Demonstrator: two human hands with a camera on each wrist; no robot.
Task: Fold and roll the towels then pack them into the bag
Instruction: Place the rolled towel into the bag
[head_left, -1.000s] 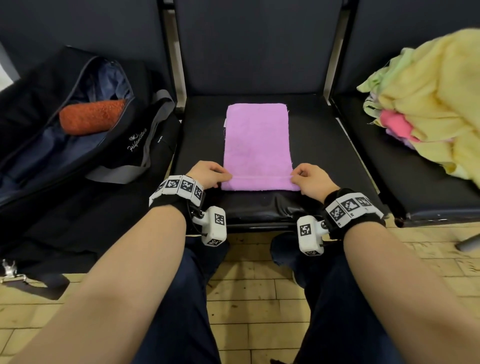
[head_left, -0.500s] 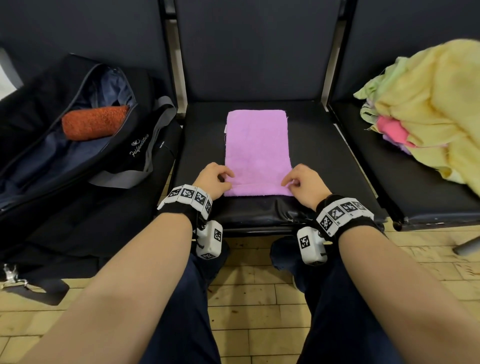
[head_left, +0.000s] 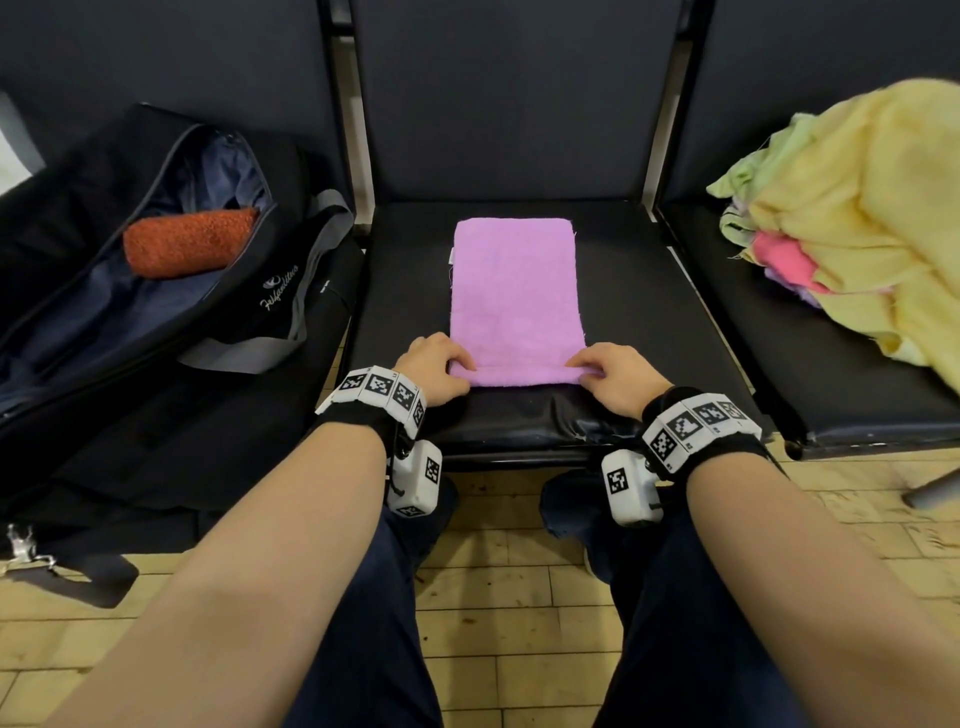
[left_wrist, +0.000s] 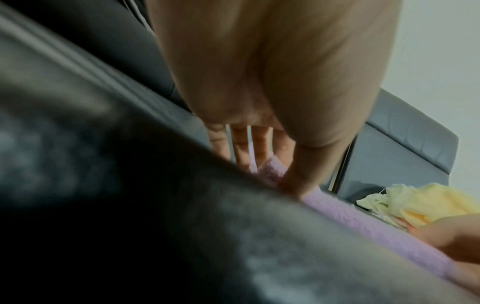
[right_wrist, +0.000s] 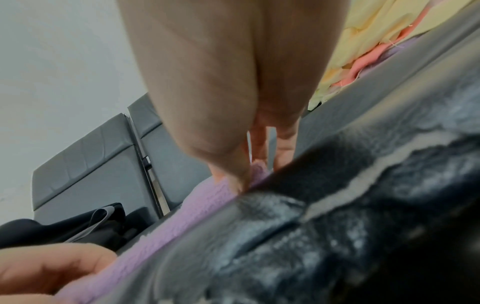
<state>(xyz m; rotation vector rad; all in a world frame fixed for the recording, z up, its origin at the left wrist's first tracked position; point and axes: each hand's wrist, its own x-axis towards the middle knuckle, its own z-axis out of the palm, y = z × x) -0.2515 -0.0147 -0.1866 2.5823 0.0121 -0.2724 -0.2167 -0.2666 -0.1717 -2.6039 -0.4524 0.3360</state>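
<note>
**Both hands pinch the near edge of the pink towel on the middle seat**

The pink towel (head_left: 514, 296) lies flat as a long folded rectangle on the black middle seat (head_left: 639, 312), its length running away from the person and its near end turned over into a narrow first roll. The left hand (head_left: 434, 371) grips the near left corner of that roll, with fingers curled over the top and the thumb under the edge; the left wrist view shows the thumb pressed against the pink fabric. The right hand (head_left: 615, 379) grips the near right corner the same way, fingers curled onto the rolled edge. Both hands rest on the seat at the towel's near end, one at each corner.

Left of the towel, on the next seat, a black bag (head_left: 156, 291) lies unzipped and open, with a grey strap draped toward the towel. Inside the bag sits a rolled orange towel (head_left: 189, 241). Right of the towel, on the other neighbouring seat, is a loose pile of towels (head_left: 852, 218), mostly yellow, with green and bright pink showing at its near side.
</note>
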